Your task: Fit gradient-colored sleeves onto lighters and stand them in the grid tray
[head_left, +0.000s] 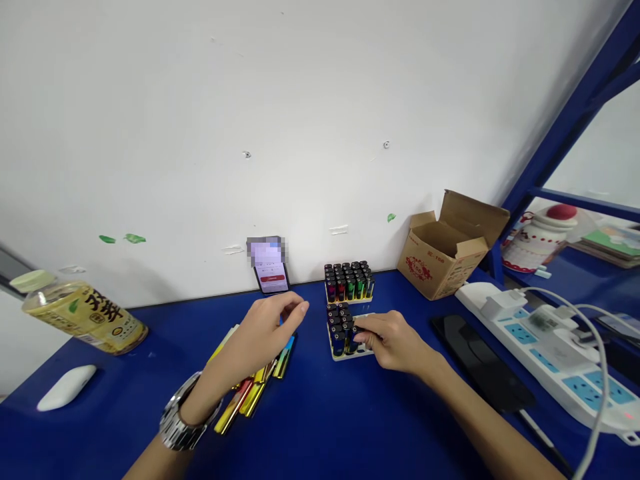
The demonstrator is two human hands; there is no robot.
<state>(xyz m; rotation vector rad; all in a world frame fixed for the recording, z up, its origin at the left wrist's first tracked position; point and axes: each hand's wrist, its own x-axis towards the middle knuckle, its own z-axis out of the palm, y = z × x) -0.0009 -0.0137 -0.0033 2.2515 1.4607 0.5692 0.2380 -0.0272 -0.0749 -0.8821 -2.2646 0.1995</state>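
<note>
My right hand (395, 340) pinches a dark lighter-like stick (355, 332) with a black top, at the front white rack (350, 355). Several similar black-topped sticks (339, 337) stand upright in that rack's left part. Behind it, a second white rack (350, 301) is packed with upright black-topped sticks in red, green and other colours. My left hand (273, 323) hangs loosely curled above the table, thumb apart from the forefinger, with nothing visible in it. Under its wrist lie several shiny sticks (255, 399) in yellow, red and blue with gold ends, partly hidden by the forearm.
A phone (273, 280) leans on the wall. An open cardboard box (433, 260) stands at the back right, near a black phone (480, 360) and a power strip (575, 387) with cables. On the left are a drink bottle (90, 317) and a white mouse-like object (67, 388).
</note>
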